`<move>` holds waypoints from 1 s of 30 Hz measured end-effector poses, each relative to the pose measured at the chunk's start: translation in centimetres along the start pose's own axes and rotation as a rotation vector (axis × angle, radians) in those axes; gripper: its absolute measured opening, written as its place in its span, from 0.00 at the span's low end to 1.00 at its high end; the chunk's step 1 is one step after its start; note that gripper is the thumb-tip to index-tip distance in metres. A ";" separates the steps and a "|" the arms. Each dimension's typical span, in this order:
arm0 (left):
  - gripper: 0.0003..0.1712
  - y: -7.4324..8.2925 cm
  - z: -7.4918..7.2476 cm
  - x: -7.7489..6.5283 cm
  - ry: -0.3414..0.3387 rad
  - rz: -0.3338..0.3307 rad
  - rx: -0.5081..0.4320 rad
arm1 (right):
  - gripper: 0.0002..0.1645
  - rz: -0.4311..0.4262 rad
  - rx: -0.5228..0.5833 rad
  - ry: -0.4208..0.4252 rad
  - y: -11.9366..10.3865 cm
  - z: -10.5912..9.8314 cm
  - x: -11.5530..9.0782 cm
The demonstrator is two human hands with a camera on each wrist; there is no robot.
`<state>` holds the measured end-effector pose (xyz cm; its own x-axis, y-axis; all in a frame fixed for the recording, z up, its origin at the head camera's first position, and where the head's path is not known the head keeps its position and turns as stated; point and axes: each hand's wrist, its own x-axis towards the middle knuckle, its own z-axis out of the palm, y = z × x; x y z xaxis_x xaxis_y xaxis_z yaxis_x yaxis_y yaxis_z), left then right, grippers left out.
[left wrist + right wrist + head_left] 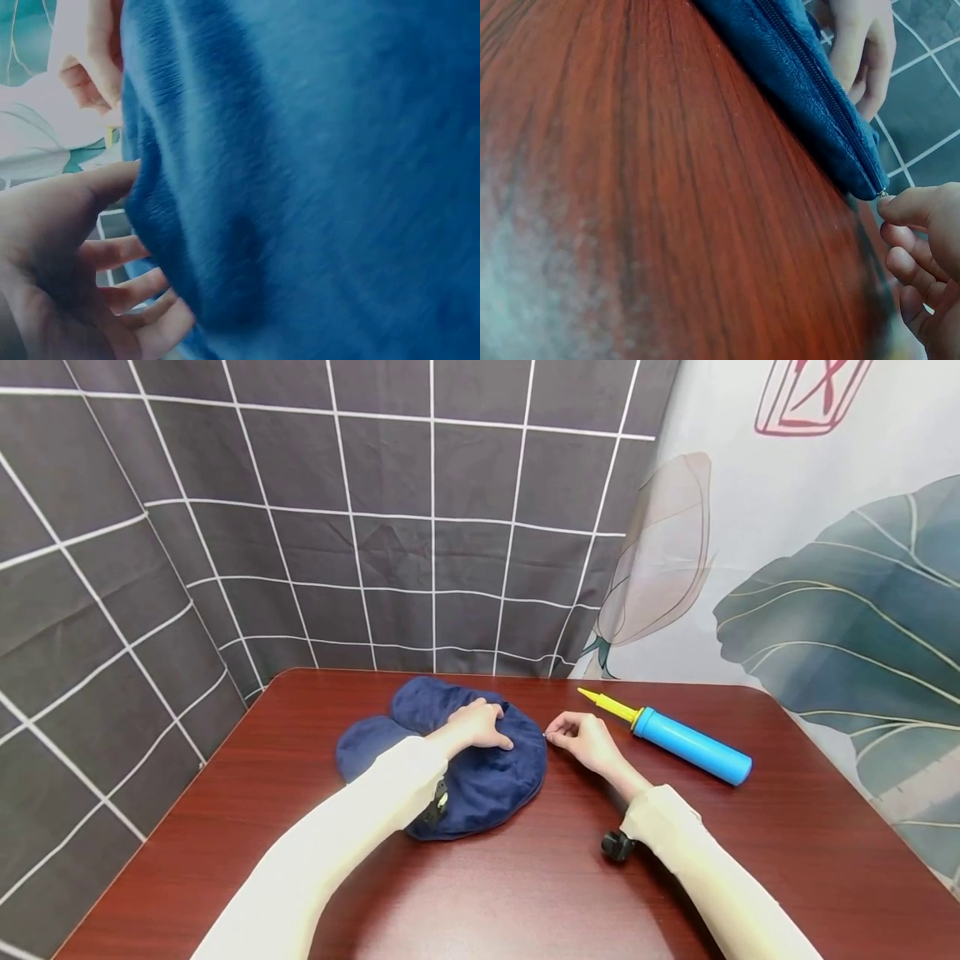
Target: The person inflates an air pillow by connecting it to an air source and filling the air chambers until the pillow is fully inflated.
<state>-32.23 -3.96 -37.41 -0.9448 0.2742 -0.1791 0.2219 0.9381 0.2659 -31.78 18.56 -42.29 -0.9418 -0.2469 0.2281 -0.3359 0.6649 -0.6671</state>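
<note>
A navy blue plush neck pillow [480, 785] lies flat on the table, its two rounded ends toward the left. On top of it, my left hand [477, 724] grips the fabric between spread thumb and fingers; in the left wrist view the fingertips sink against a fold of plush [161, 202]. At the pillow's right edge my right hand [588, 739] pinches a small metal zipper pull [883, 193] between thumb and forefinger. The zipper [829, 94] runs along the pillow's side seam and looks closed along the part in view.
A blue hand pump [693, 746] with a yellow nozzle [611, 705] lies at the right, just beyond my right hand. The reddish-brown wooden table [480, 902] ends at a dark gridded curtain [390, 552] and a leaf-patterned cloth [750, 610].
</note>
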 end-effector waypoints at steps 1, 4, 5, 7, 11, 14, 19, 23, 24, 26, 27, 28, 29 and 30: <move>0.37 0.0 -0.2 0.0 -0.004 0.003 0.009 | 0.02 0.001 0.001 -0.002 0.0 0.0 0.0; 0.34 0.2 -0.7 0.0 0.032 0.048 0.030 | 0.03 0.001 0.003 -0.005 0.1 0.1 0.0; 0.33 0.2 -0.8 0.0 0.059 0.085 0.038 | 0.03 0.001 0.003 -0.005 0.1 0.1 0.0; 0.29 0.2 -1.0 -0.1 0.116 0.176 0.044 | 0.03 0.001 0.002 -0.004 0.1 0.1 0.0; 0.25 -0.1 -0.9 -0.3 0.163 0.413 0.009 | 0.03 0.012 -0.003 -0.004 0.1 0.0 0.1; 0.25 -0.6 -0.6 -0.4 0.115 0.571 -0.052 | 0.03 0.017 -0.008 -0.010 0.2 0.0 0.1; 0.26 -1.7 0.0 -0.4 0.055 0.765 -0.096 | 0.03 0.017 -0.005 -0.017 0.4 0.0 0.0; 0.27 -2.5 0.6 -0.2 0.023 0.817 -0.070 | 0.04 0.020 -0.003 -0.015 0.4 0.1 -0.1; 0.27 -2.7 0.7 -0.2 0.015 0.816 -0.059 | 0.04 0.020 -0.002 -0.016 0.4 0.1 0.0; 0.27 -2.9 0.8 0.0 -0.001 0.797 -0.046 | 0.04 0.024 0.003 -0.016 0.3 0.2 0.0; 0.27 -3.0 0.9 0.1 -0.009 0.783 -0.045 | 0.04 0.024 0.003 -0.016 0.3 0.2 0.0; 0.28 -3.0 0.9 0.2 -0.023 0.766 -0.048 | 0.04 0.027 0.003 -0.015 0.3 0.3 0.0; 0.29 -2.9 0.9 0.3 -0.037 0.750 -0.051 | 0.03 0.029 0.000 -0.014 0.3 0.3 0.0; 0.30 -2.9 0.9 0.4 -0.051 0.735 -0.054 | 0.03 0.032 0.000 -0.011 0.4 0.4 0.0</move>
<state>-33.04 -6.37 -39.11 -0.5440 0.8389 0.0199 0.7800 0.4968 0.3804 -31.88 18.53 -42.79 -0.9518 -0.2331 0.1993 -0.3058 0.6723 -0.6741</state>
